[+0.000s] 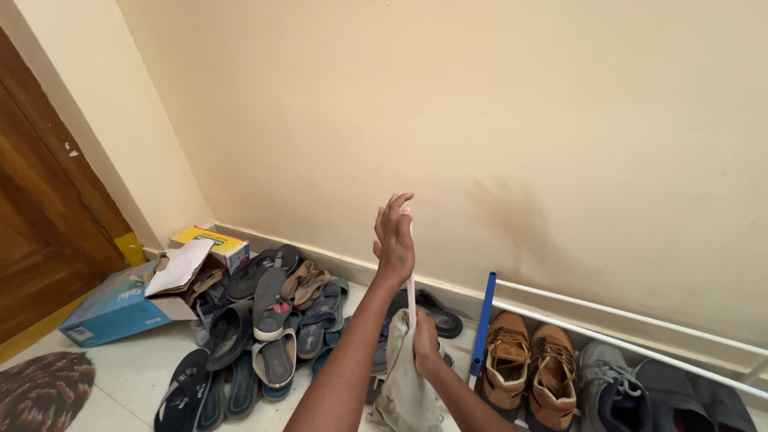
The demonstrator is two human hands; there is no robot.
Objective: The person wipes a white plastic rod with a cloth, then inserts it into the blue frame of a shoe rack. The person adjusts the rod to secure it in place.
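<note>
Left hand [394, 238]: raised in front of the cream wall [480, 120], fingers loosely extended upward, palm side set against the upper end of a thin white rod [411, 280]. The fingers do not look fully wrapped round it; whether they pinch it cannot be told.

White rod: slender and straight, long axis very nearly vertical, upper end at the left hand, lower end running down into a pale cloth [406, 376].

Right hand [426, 342]: lower, closed round the rod through the bunched top of the cloth.

Pale cloth: off-white, crumpled, hanging down from the right hand to the bottom edge of the view, in the centre of the frame between the shoe pile and the rack.

Shoe rack [624, 324]: white horizontal rails with a blue upright post [483, 324], to the right, along the wall base. It holds a pair of tan lace-up shoes [528, 364] just beside the post, then grey shoes [612, 384] further right.

Pile of sandals and slippers [264, 328]: dark blue, grey and tan, heaped on the white tiled floor [128, 376] to the left of the hands.

Blue cardboard box [112, 308]: open, left of the pile, with a yellow box [212, 244] behind it against the wall.

Wooden door [40, 240]: far left. Patterned mat [40, 392]: lower left corner.
</note>
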